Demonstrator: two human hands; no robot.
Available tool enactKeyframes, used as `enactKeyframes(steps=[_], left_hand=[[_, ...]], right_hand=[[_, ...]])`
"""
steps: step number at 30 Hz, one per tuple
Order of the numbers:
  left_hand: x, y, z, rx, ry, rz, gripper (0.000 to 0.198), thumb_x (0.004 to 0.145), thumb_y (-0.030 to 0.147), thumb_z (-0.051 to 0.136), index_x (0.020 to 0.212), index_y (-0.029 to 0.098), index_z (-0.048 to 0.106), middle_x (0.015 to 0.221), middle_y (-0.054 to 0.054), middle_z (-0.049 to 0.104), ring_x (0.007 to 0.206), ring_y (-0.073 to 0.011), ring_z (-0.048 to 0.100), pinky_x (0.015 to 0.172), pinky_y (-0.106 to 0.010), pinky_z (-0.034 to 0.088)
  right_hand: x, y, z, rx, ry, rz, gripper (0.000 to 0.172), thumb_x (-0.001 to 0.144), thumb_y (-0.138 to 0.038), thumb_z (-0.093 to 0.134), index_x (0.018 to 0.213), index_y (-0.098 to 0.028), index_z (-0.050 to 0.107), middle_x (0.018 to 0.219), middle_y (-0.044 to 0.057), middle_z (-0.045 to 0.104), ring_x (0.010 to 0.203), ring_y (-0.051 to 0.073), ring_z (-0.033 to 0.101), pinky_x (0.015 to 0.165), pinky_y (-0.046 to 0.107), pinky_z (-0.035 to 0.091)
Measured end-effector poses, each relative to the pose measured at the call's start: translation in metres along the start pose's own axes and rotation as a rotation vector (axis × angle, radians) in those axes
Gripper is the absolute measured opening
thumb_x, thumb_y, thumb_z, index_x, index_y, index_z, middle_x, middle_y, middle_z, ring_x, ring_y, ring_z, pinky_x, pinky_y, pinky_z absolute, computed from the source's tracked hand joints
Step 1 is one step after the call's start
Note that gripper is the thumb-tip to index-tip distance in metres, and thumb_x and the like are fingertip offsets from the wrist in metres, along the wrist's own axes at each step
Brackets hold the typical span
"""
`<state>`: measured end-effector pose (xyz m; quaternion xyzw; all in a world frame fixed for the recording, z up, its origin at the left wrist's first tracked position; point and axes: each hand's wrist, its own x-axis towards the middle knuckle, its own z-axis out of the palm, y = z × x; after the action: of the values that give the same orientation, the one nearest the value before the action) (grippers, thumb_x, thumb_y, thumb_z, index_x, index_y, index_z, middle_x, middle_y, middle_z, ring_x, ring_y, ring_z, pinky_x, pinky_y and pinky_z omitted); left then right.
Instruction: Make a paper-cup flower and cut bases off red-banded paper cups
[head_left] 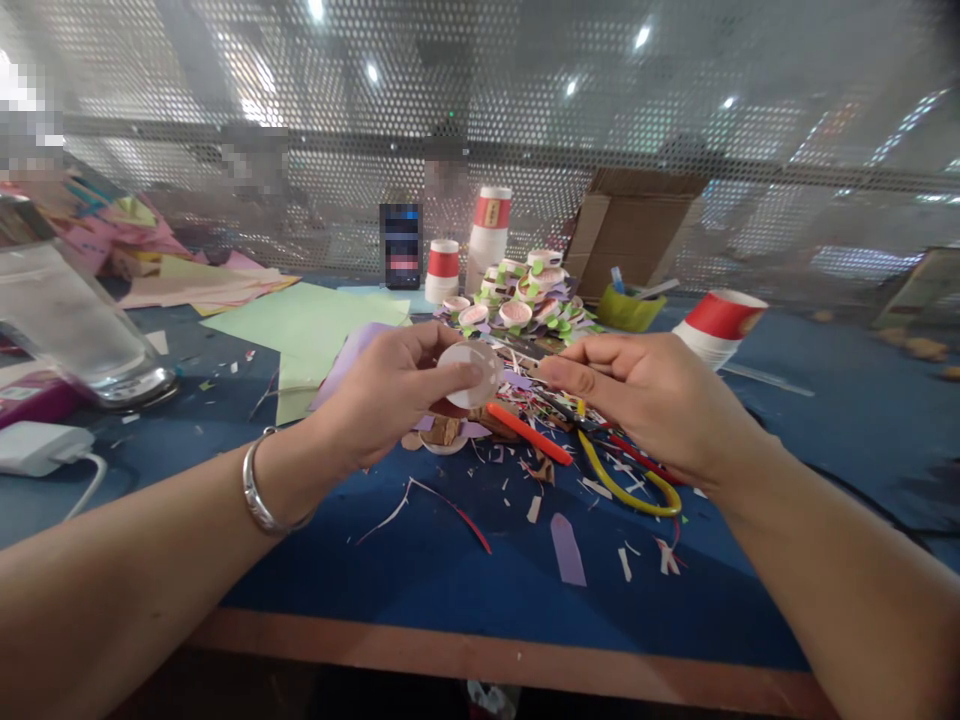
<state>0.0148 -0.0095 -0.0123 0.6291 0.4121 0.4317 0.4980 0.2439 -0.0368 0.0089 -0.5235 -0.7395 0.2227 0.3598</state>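
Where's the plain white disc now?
Head view, near the middle: the plain white disc is in the left hand, above and left of the orange stick.

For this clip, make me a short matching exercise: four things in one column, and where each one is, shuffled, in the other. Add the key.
Things
1. white disc
2. silver bracelet
3. purple paper strip
4. yellow-green container

Places
A. lying flat near the front edge of the blue table
B. in front of the brown cardboard
C. held between the thumb and fingers of the left hand
D. around the left wrist

Right pairs: 1-C, 2-D, 3-A, 4-B
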Motion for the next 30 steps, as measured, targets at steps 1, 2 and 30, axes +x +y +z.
enactKeyframes(steps=[1,2,30], left_hand=[[-0.001,0.001,0.002,-0.054,-0.012,-0.033,0.017,0.078,0.028,0.077,0.087,0.020,0.064,0.078,0.000,0.069,0.064,-0.0125,0.067,0.055,-0.024,0.052],[-0.002,0.001,0.004,-0.100,-0.032,-0.067,0.017,0.078,0.027,0.077,0.086,0.020,0.064,0.077,0.000,0.068,0.062,-0.0122,0.067,0.053,-0.023,0.051],[-0.010,0.000,0.010,-0.029,-0.300,0.102,0.019,0.085,0.028,0.076,0.093,0.018,0.061,0.081,0.001,0.066,0.072,-0.0107,0.063,0.066,-0.022,0.052]], right_hand=[[0.000,0.001,0.001,0.058,0.005,0.022,0.051,0.083,-0.070,0.070,0.067,-0.022,0.065,0.054,-0.004,0.044,0.050,0.010,0.031,0.046,0.029,0.022],[0.000,0.002,0.003,0.112,0.008,0.037,0.049,0.081,-0.068,0.073,0.069,-0.022,0.067,0.055,-0.004,0.046,0.050,0.010,0.033,0.046,0.029,0.024],[-0.002,-0.004,0.018,0.662,-0.189,0.149,0.033,0.076,-0.046,0.086,0.078,-0.017,0.069,0.060,-0.009,0.046,0.046,0.004,0.027,0.043,0.024,0.025]])
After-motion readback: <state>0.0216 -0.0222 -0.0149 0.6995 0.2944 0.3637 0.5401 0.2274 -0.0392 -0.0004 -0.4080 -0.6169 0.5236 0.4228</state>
